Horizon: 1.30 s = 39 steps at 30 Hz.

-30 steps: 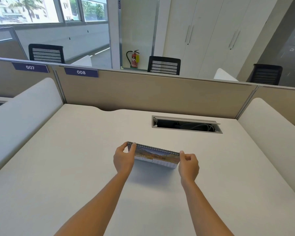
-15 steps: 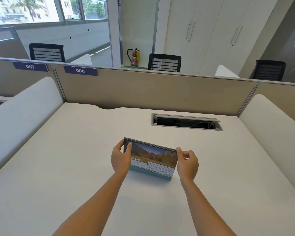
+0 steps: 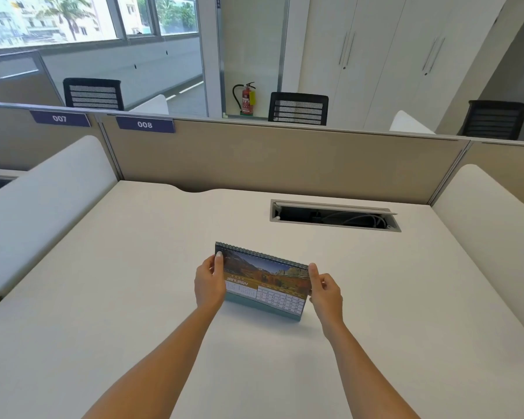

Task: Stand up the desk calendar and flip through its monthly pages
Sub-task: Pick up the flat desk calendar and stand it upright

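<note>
Near the middle of the white desk (image 3: 103, 297), a little toward its near edge, the desk calendar (image 3: 266, 282) stands with its spiral binding on top and its January page facing the person. Its teal base rests on the desk. The left hand (image 3: 209, 285) pinches the calendar's left edge, thumb on the front near the upper corner. The right hand (image 3: 325, 290) pinches the right edge the same way. Toward the far edge, well apart from the calendar, the cable tray (image 3: 335, 215) lies open beside the beige partition (image 3: 285, 158).
</note>
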{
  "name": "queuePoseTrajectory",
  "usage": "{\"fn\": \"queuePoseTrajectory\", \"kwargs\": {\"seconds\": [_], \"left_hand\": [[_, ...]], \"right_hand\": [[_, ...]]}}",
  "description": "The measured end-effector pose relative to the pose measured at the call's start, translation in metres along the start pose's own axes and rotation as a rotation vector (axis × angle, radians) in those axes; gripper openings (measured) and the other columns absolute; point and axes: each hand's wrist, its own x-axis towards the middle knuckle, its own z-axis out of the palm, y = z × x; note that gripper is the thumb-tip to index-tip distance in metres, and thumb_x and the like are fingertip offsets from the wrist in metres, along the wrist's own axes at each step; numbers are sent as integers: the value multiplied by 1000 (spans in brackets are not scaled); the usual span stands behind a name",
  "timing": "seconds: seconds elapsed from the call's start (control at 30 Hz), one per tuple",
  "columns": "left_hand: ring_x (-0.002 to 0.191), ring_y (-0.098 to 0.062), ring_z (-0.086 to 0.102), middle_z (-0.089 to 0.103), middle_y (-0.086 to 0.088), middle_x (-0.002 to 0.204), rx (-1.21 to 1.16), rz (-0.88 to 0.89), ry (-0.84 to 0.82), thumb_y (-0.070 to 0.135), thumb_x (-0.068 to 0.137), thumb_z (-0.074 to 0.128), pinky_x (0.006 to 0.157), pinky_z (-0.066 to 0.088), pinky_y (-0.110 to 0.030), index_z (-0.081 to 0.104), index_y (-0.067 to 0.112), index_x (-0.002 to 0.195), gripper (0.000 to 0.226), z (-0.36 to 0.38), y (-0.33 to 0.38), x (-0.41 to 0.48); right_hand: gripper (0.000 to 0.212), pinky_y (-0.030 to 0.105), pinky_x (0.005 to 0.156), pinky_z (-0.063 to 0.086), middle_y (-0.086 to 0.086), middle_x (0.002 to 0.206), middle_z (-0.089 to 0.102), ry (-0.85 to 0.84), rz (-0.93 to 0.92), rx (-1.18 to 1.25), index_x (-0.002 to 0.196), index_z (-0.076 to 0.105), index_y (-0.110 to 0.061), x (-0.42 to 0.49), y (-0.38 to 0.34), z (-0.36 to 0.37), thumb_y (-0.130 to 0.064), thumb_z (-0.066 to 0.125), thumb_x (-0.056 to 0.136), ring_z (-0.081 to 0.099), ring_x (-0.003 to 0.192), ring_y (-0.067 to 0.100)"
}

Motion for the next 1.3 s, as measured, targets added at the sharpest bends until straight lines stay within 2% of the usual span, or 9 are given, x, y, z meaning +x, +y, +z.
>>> {"fn": "queuePoseTrajectory", "kwargs": {"seconds": [0.13,0.27,0.4,0.53,0.6,0.8,1.03,1.2,1.3], "left_hand": [[73,-22,50,60,-9,78,60,6,-23,51,99,26,62,38,-32,59,0,88,62,2,-10,-2],[85,-27,55,62,-10,91,109,-40,-51,52,99,22,73,39,-34,56,7,93,57,1,-6,-1],[91,-23,51,56,-5,98,126,-44,-97,49,100,22,80,35,-33,50,13,97,46,-1,-1,-1],[86,-23,55,59,-2,87,144,-32,-140,52,98,24,69,38,-32,54,9,96,52,-3,-12,3],[83,-20,55,59,-1,86,140,-33,-173,50,98,26,65,39,-28,55,9,96,51,-2,-20,3],[103,-21,49,55,-5,112,159,-133,-298,50,99,27,85,33,-30,49,9,120,51,-8,-45,13],[98,-23,52,56,-7,109,82,-204,-306,64,86,27,81,36,-31,44,6,117,68,-8,-55,37],[108,-26,52,59,-5,116,67,-211,-339,71,85,27,93,38,-38,49,14,119,71,-15,-61,74],[110,-22,55,62,-1,116,21,-229,-359,71,86,30,96,39,-37,54,17,121,69,-22,-64,106]], "right_hand": [[80,46,83,53,17,92,68,-93,35,-17,81,55,-11,8,7,-2,-88,40,68,64,88,32],[62,46,87,54,8,95,68,-183,-8,-16,87,56,-19,9,20,-5,-78,42,76,65,95,27],[28,20,72,51,-4,106,65,-318,-80,-34,105,55,-25,-3,38,-12,-40,66,84,66,94,18],[52,16,70,52,-8,106,64,-379,-81,-104,116,46,-28,-7,61,-12,-18,78,77,66,92,9],[49,15,72,52,-11,104,65,-357,-79,-143,113,48,-26,-6,69,-8,-14,79,76,65,92,7],[22,28,71,52,-3,93,71,-195,-50,-89,89,63,-22,1,75,11,-14,79,76,65,88,21],[34,19,74,45,-5,92,72,-171,-55,-39,97,65,-32,6,62,39,-8,77,77,64,91,17],[40,18,82,44,-28,90,72,-190,-37,-46,101,61,-38,24,52,67,-7,74,79,63,96,5],[41,17,85,43,-24,99,69,-215,-63,-65,104,59,-37,42,37,89,-7,73,80,61,99,0]]}}
